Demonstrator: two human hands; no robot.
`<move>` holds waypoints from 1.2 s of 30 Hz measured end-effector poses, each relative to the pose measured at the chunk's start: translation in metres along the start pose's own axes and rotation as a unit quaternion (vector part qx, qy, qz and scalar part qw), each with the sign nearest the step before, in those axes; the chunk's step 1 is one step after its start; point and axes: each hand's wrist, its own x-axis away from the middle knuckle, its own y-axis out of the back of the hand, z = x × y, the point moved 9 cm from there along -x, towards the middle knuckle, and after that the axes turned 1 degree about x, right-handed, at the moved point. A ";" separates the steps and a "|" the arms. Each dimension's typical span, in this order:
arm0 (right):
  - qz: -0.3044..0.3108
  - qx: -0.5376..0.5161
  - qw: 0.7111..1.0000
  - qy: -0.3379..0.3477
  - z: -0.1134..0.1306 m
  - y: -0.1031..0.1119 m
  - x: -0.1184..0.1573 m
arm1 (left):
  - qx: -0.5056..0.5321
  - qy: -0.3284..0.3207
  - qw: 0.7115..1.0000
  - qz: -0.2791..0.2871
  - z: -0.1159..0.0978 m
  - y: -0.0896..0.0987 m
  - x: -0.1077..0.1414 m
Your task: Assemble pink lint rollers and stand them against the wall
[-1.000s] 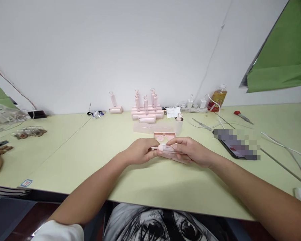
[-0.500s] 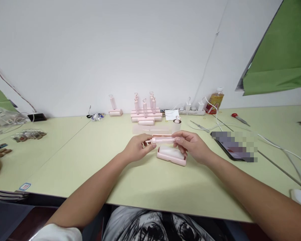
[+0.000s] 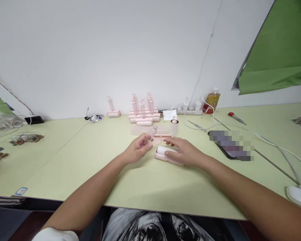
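Observation:
My left hand (image 3: 137, 147) is closed around a clear pink lint roller handle (image 3: 152, 132), which now tilts upward to the right. My right hand (image 3: 187, 150) reaches over a lint roller head on the table, a white roll (image 3: 163, 149) in a pink case (image 3: 163, 156). Its fingers are apart, with the thumb across the roll; whether it touches the roll is unclear. Behind the hands lie a small pink disc (image 3: 157, 141) and an open pink piece (image 3: 163, 136), partly hidden.
Several upright lint rollers (image 3: 142, 110) stand by the wall, one more (image 3: 113, 113) to their left. A round holder (image 3: 174, 127), power strip (image 3: 189, 112) and drink bottle (image 3: 212, 100) are behind. At right lie a phone (image 3: 228, 145), tweezers (image 3: 197, 125), screwdriver (image 3: 237, 117) and cables. Another person's hand shows at far left.
My right hand has let go of the handle and moved down over the white roll. My left hand keeps the handle, turned from level to slanting upward.

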 end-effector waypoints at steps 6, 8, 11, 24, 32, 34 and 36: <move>0.084 0.060 0.994 -0.036 -0.007 -0.024 0.004 | -0.007 -0.016 1.000 0.016 -0.004 -0.005 0.002; 0.086 0.036 0.993 -0.070 -0.008 -0.023 0.005 | -0.068 -0.020 0.997 0.014 -0.005 -0.005 0.002; 0.055 -0.072 0.987 -0.135 -0.016 -0.016 0.002 | -0.140 -0.013 0.990 0.024 -0.005 -0.006 0.002; -0.023 -0.491 0.853 -0.175 -0.024 -0.019 -0.002 | -0.168 -0.007 0.985 0.041 -0.003 -0.010 0.002; -0.031 -0.495 0.853 -0.162 -0.026 -0.021 -0.002 | -0.226 0.033 0.970 0.083 0.006 -0.019 0.003; -0.036 -0.493 0.854 -0.163 -0.024 -0.020 -0.002 | -0.205 0.037 0.974 0.088 0.003 -0.021 0.005; -0.037 -0.492 0.854 -0.167 -0.022 -0.021 -0.002 | -0.174 0.029 0.980 0.091 -0.003 -0.024 0.006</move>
